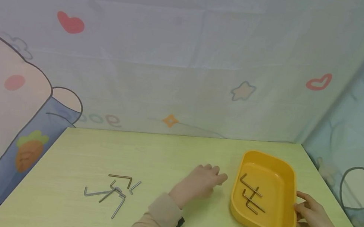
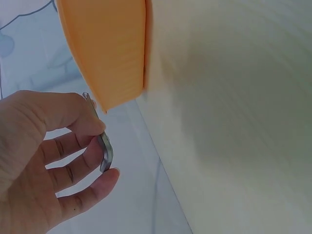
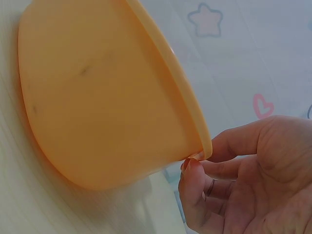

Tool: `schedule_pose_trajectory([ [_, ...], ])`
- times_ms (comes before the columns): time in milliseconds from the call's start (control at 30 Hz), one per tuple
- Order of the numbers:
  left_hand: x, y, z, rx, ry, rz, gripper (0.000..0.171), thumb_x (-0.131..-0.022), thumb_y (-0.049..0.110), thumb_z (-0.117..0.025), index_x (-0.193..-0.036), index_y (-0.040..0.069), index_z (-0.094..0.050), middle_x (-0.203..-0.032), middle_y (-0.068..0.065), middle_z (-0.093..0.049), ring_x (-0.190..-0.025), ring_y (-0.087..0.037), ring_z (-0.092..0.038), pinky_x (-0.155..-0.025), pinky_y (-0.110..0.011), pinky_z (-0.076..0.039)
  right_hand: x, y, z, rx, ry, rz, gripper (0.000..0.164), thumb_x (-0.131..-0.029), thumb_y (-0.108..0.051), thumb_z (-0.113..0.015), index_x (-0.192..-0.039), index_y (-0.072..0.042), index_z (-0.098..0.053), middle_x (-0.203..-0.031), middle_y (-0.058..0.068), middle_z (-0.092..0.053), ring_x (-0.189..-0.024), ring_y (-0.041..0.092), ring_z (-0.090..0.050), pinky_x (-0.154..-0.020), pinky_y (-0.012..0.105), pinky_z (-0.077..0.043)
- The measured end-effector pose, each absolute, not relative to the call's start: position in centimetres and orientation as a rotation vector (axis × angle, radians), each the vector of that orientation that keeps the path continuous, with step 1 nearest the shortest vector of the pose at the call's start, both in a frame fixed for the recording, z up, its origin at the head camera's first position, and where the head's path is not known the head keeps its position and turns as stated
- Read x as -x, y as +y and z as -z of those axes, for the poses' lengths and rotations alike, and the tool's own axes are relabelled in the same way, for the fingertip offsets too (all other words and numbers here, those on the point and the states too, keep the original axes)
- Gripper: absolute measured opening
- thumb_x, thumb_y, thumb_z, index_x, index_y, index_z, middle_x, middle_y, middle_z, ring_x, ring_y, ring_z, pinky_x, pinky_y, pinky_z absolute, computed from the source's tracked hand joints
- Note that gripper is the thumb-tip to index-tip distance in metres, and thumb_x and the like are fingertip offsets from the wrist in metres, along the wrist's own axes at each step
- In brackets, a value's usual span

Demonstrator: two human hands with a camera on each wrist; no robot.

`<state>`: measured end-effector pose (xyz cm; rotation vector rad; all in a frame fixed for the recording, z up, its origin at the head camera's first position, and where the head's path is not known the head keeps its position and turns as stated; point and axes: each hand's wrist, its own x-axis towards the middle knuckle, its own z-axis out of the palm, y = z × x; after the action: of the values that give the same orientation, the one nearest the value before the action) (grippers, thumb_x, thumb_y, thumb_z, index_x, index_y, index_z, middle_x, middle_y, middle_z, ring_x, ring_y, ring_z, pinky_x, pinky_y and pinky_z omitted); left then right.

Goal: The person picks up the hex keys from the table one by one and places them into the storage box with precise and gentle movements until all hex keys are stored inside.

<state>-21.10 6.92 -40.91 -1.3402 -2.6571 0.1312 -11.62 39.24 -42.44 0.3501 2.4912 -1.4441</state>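
My left hand is over the table just left of the yellow tray. In the left wrist view its thumb and fingers pinch a small metal hex key, mostly hidden in the head view. At the tray's right side, my right hand pinches the rim between thumb and fingers. Inside the tray lie three L-shaped hex keys, some crossing each other. A loose pile of several more hex keys lies on the table to the left.
The pale green-yellow table reaches back to a printed cloth hanging behind it. Another printed cloth hangs along the right side. A dark-edged bear figure is printed at the left.
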Motion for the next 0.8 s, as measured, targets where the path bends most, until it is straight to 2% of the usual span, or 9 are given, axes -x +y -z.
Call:
schedule_pose_trajectory([
  [200, 20.9, 8.0, 41.2, 1.367, -2.679, -0.165, 0.033, -0.085, 0.009, -0.064, -0.111, 0.026, -0.054, -0.093, 0.006, -0.057, -0.074, -0.01, -0.044, -0.061, -0.019, -0.033, 11.6, 39.2, 42.4, -0.346, 2.494, 1.447, 0.058, -0.102, -0.016, -0.035, -0.146, 0.013, -0.012, -0.088, 0.001, -0.052, -0.073, 0.008, -0.058, -0.067, 0.027, -0.055],
  [433, 20.5, 9.4, 41.2, 1.401, -2.655, -0.26, 0.041, -0.089, 0.017, -0.066, -0.125, 0.03, -0.053, -0.104, 0.006, -0.06, -0.081, -0.009, -0.049, -0.066, -0.02, -0.04, 11.5, 39.2, 42.4, -0.343, 2.502, 1.45, 0.057, -0.101, -0.016, -0.035, -0.145, 0.013, -0.012, -0.088, 0.002, -0.052, -0.072, 0.008, -0.059, -0.067, 0.027, -0.055],
  [800, 20.0, 9.9, 40.4, 1.34, -2.609, -0.384, 0.04, -0.09, 0.021, -0.065, -0.127, 0.03, -0.053, -0.114, 0.005, -0.061, -0.093, -0.012, -0.057, -0.076, -0.024, -0.047, 11.5, 39.2, 42.5, -0.335, 2.501, 1.454, 0.057, -0.102, -0.016, -0.035, -0.145, 0.014, -0.013, -0.088, 0.002, -0.052, -0.072, 0.008, -0.059, -0.067, 0.027, -0.055],
])
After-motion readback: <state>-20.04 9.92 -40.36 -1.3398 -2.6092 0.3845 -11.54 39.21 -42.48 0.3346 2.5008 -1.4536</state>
